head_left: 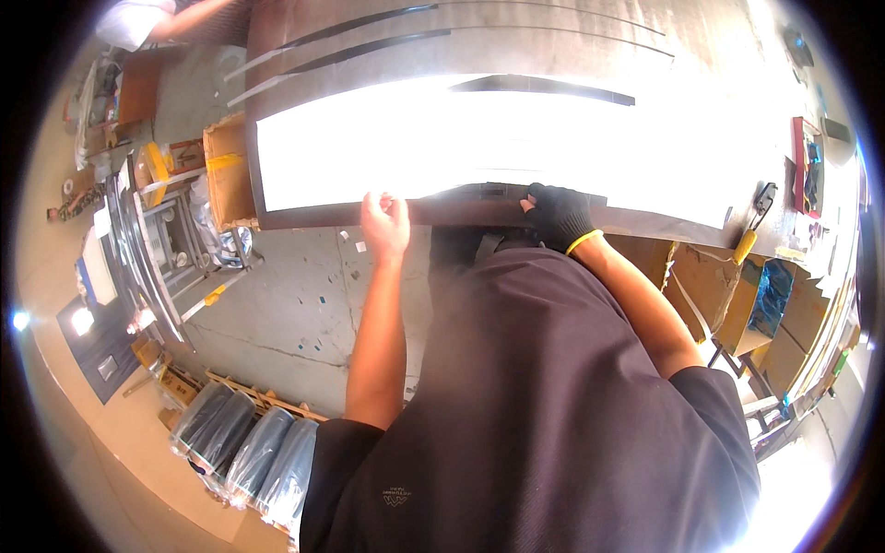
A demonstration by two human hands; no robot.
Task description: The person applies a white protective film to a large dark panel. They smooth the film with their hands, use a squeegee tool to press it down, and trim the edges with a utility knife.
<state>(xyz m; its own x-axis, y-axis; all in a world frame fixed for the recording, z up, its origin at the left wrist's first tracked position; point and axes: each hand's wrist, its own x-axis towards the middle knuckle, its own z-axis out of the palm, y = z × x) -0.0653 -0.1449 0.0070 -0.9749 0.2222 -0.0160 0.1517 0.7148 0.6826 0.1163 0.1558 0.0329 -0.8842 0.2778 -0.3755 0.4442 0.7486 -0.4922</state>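
Note:
A long, glaring white sheet [350, 152] lies over the brown worktable [313, 217]. At its near edge, left of my body, my bare left hand [385, 226] has its fingers curled together; glare hides whatever is between them. My right hand [560, 217], in a black glove with bare fingertips and a yellow cuff, is closed at a thin dark strip [475, 193] along the sheet's near edge. Another dark strip [544, 86] lies along the far edge of the sheet.
Long thin strips [369, 44] lie farther back on the table. A tool with a yellow handle [747, 245] rests at the right corner. Open cardboard boxes [710, 286] stand below right. Plastic-wrapped rolls [249, 442] are at lower left. Another person's arm [189, 18] shows at upper left.

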